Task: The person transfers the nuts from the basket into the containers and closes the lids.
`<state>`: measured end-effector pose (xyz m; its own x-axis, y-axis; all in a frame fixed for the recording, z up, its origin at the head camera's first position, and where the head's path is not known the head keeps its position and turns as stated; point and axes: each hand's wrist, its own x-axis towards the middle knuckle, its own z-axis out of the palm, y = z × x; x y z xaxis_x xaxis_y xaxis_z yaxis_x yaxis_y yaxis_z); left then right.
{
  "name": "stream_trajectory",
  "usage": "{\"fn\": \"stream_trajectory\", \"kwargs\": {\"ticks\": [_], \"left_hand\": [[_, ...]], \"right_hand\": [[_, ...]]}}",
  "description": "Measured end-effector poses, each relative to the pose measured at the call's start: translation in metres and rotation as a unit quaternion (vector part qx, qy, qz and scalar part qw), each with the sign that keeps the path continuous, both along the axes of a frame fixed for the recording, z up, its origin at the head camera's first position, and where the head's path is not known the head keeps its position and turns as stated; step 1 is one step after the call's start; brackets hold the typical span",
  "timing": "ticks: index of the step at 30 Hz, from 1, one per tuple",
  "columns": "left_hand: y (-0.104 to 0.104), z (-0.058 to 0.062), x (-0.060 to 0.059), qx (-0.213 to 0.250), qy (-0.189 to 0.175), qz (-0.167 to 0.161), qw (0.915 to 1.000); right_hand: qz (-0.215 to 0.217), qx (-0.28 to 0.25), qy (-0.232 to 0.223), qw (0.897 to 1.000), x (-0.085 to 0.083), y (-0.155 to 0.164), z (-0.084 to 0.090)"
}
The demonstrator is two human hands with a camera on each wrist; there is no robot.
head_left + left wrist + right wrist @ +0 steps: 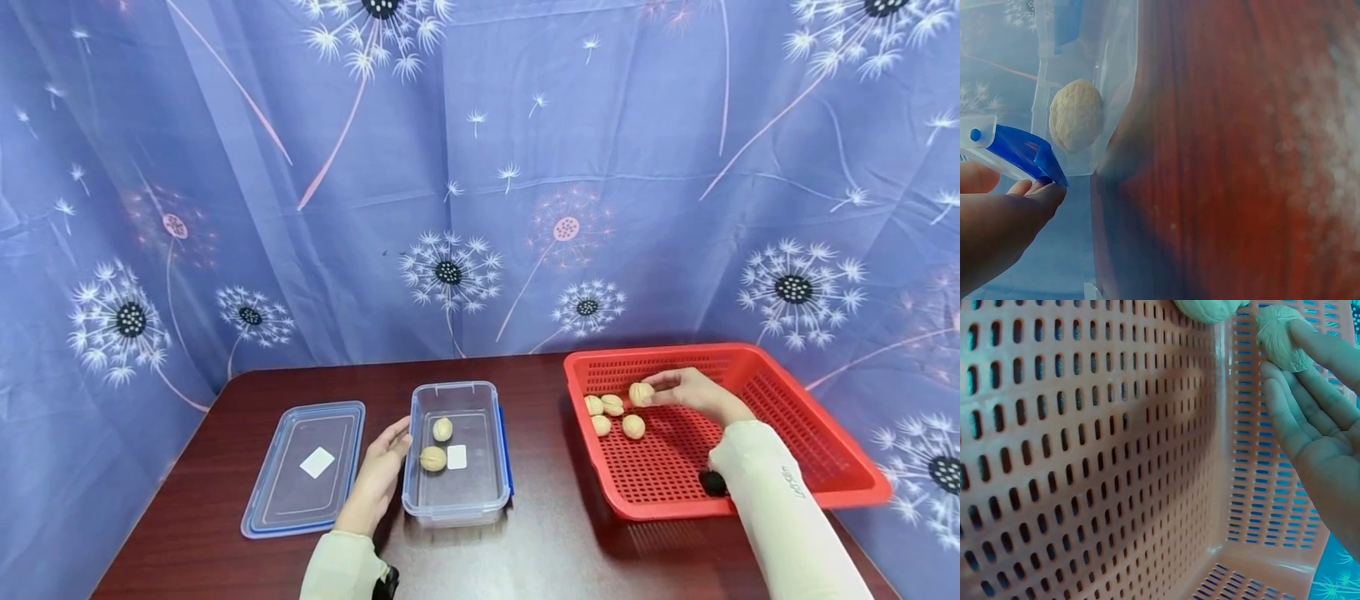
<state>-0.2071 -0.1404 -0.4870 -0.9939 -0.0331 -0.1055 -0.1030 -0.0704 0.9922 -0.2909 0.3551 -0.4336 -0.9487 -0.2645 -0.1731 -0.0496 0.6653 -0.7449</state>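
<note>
One walnut point(640, 394) in the right hand point(697, 396), well right of the box point(472, 486)

At left, a clear lid point(300, 492) lies on the table point(540, 550). Beside it, the left hand point(382, 475) has fairly straight fingers touching the box's blue flap point(1029, 153). The open box holds two walnuts point(432, 458). Well apart to the right, four walnuts point(633, 427) lie in the left part of the red basket point(667, 483). Beside them, the right thumb and fingers pinch the one walnut at their tips, on the side toward the box. It looks nearly round, so I cannot tell its long axis, nor whether it clears the basket floor. The tabletop is dark reddish wood; a blue dandelion-print curtain point(360, 275) hangs behind.
</note>
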Motion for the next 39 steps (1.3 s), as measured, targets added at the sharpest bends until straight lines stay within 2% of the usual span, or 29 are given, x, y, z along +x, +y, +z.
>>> {"fn": "stream_trajectory", "kwargs": {"ticks": [11, 22, 29, 34, 39], "left_hand": [[-0.001, -0.001, -0.001, -0.002, 0.005, 0.002, 1.0], [-0.003, 0.0, -0.001, -0.005, 0.009, 0.001, 0.9999], [-0.002, -0.001, -0.001, -0.003, -0.003, 0.0, 1.0], [-0.001, -0.001, 0.0, -0.001, 0.006, -0.004, 1.0], [-0.001, 0.0, 0.001, 0.001, 0.01, -0.005, 0.9999]], "right_hand": [[0.0, -0.012, 0.01, 1.0, 0.005, -0.006, 0.01], [-0.009, 0.007, 0.052, 0.999, 0.008, -0.014, 0.028], [-0.019, 0.017, 0.084, 0.996, 0.011, -0.026, 0.043], [-0.024, 0.004, 0.09, 0.996, 0.016, -0.035, 0.052], [-0.018, -0.012, 0.119, 0.993, 0.019, -0.045, 0.057]]}}
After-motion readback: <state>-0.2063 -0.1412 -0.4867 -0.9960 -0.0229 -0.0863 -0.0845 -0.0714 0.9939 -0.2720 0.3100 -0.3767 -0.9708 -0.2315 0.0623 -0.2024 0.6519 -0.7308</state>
